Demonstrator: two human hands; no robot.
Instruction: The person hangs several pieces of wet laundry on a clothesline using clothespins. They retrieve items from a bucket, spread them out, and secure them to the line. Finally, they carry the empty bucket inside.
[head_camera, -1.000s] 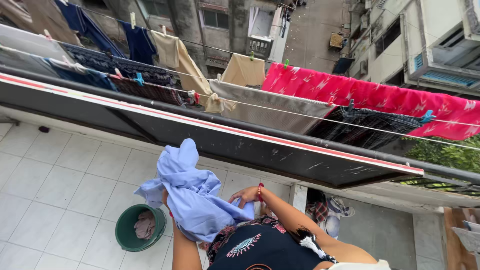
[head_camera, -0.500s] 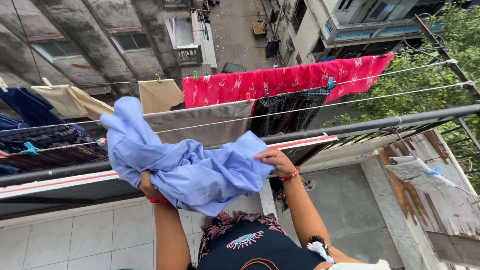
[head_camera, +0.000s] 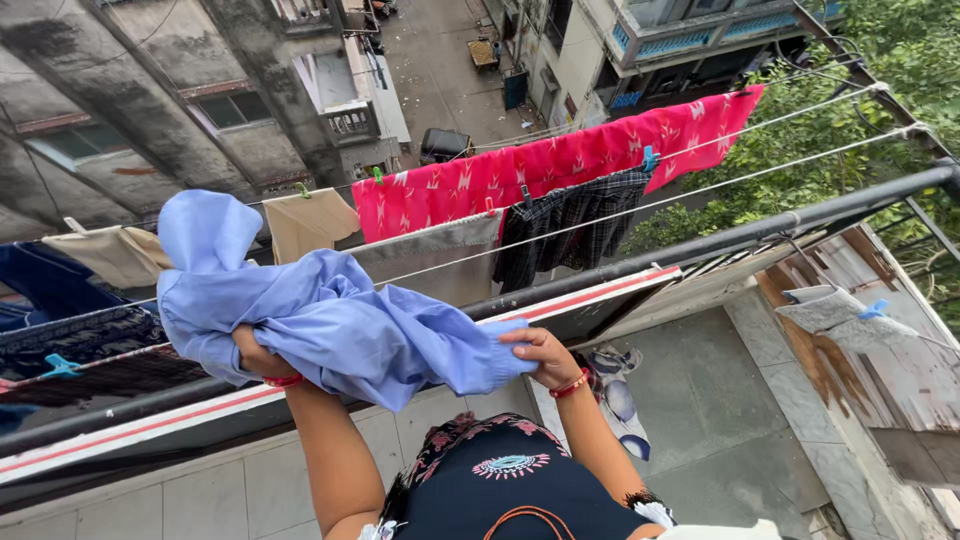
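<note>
Soft overcast daylight, even and bright — no hard shadows, no glare. Sky-lit from 12 o'clock. Wide-angle bend at the edges — railing (head_camera: 800, 215) curves toward 2 o'clock. Focus sharp throughout, slight softness at 9 o'clock.

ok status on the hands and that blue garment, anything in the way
Left hand and right hand both gripping the bunched light blue garment. Held up at the black railing. Lines beyond carry a pink cloth and a dark checked cloth.

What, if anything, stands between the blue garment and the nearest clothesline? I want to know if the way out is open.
The black railing crosses between them. The blue garment, held in the left hand and right hand, sits bunched on the near side; the nearest clothesline runs beyond.
</note>
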